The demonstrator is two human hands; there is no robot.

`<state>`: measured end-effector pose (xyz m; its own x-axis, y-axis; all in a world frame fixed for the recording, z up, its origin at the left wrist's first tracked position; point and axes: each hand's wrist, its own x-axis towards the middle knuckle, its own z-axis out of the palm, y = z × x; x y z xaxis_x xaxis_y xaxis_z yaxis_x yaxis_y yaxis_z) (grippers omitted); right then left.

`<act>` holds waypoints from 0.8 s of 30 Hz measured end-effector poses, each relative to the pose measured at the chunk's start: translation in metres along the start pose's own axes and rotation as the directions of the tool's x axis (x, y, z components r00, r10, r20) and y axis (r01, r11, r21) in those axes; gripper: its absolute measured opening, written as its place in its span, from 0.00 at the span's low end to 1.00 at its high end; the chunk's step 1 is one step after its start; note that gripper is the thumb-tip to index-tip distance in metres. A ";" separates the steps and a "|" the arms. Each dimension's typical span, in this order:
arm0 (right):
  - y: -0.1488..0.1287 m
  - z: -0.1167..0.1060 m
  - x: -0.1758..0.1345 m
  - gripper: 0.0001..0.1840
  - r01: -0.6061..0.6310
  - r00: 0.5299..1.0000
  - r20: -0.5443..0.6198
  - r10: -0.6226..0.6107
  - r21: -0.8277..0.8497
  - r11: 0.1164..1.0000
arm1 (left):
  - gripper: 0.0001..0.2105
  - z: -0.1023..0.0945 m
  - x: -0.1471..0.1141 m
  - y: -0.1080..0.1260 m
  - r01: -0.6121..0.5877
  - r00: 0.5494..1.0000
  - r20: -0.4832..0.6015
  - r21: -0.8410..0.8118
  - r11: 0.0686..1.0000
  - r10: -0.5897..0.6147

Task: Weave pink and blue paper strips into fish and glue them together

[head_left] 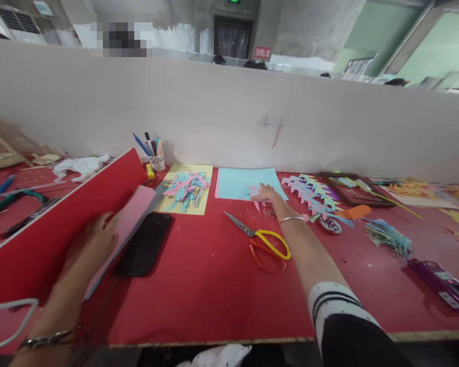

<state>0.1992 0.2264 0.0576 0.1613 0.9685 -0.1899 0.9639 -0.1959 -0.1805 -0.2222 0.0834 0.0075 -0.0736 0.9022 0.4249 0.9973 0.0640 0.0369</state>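
Observation:
At the left, my left hand (101, 237) is closed at the near-left edge of a long pink paper (137, 204) with a bluish sheet under it. Its fingers are slightly blurred. My right hand (266, 193) reaches out to the near edge of a light blue sheet (245, 178), fingers apart over small pink and blue paper scraps (254, 191). Scissors with yellow and red handles (270, 244) lie open beside my right forearm. A black phone (145, 244) rests right of the pink paper. Cut strips (187, 188) are heaped on a yellow sheet (164, 205).
A red board (72, 229) stands tilted at the left, near pliers (23, 219). Behind are a pen cup (156, 162) and a white partition (214, 117). On the right lie zigzag-cut papers (309, 196), a brown frame (361, 191), fringed paper (388, 237) and a purple device (441, 285).

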 end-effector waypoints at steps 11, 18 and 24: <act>0.006 0.000 0.016 0.18 -0.062 0.996 0.080 0.042 0.276 0.959 | 0.21 -0.027 -0.048 0.027 0.005 0.995 -0.100 -0.053 0.999 -0.011; -0.004 -0.019 0.000 0.11 0.072 0.995 0.019 -0.099 0.551 0.831 | 0.23 -0.051 -0.043 0.063 -0.094 0.989 -0.129 -0.185 0.978 0.070; -0.044 -0.014 -0.057 0.08 0.282 0.930 -0.042 -0.364 0.717 0.637 | 0.21 -0.046 -0.024 0.118 -0.003 0.999 0.020 -0.733 0.680 0.025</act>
<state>0.1505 0.1819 0.0902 -0.1917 0.9789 -0.0702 0.5076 0.0377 -0.8608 -0.1026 0.0499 0.0435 -0.0484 0.9117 0.4079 0.6737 -0.2717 0.6872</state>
